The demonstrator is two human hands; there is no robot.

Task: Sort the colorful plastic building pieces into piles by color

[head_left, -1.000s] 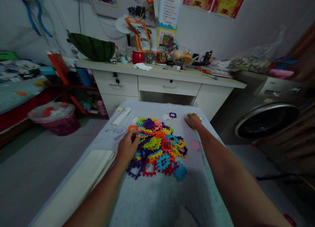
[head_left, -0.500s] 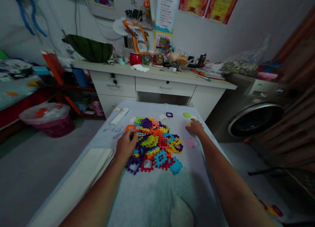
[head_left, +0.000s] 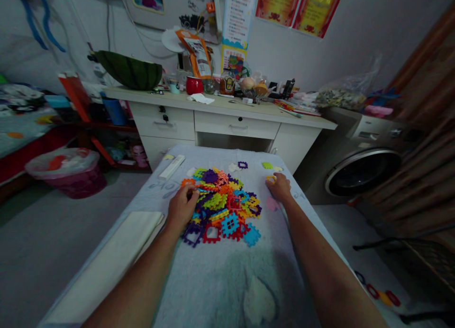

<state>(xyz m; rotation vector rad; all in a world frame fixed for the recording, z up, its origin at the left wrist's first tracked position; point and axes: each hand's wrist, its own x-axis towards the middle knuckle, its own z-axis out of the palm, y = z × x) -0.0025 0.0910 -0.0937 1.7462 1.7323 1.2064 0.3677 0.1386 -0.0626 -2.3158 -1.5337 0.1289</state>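
A heap of colourful plastic interlocking blocks (head_left: 216,202), flat squares with notched edges, lies on the cloth-covered table. At the heap's left edge is my left hand (head_left: 183,205), its thumb and fingers curled together beside an orange block (head_left: 188,182). Whatever sits between those fingertips is hidden. Apart from the heap, on the right side of the table, my right hand (head_left: 279,187) has its fingers closed on a yellow block (head_left: 271,178). Just beyond it a green block (head_left: 267,165) lies flat. A purple square frame block (head_left: 242,165) rests alone behind the heap.
On the left of the table are a white strip-shaped box (head_left: 172,167) and a folded white cloth (head_left: 110,261). A white desk (head_left: 234,122) stands against the far table edge, and a washing machine (head_left: 359,152) is at the right. A lined pink bin (head_left: 71,176) sits on the floor.
My right hand has shifted slightly, its fingers now drawn in around the yellow block. My left hand stays at the heap's left edge. The whole view has moved a little.
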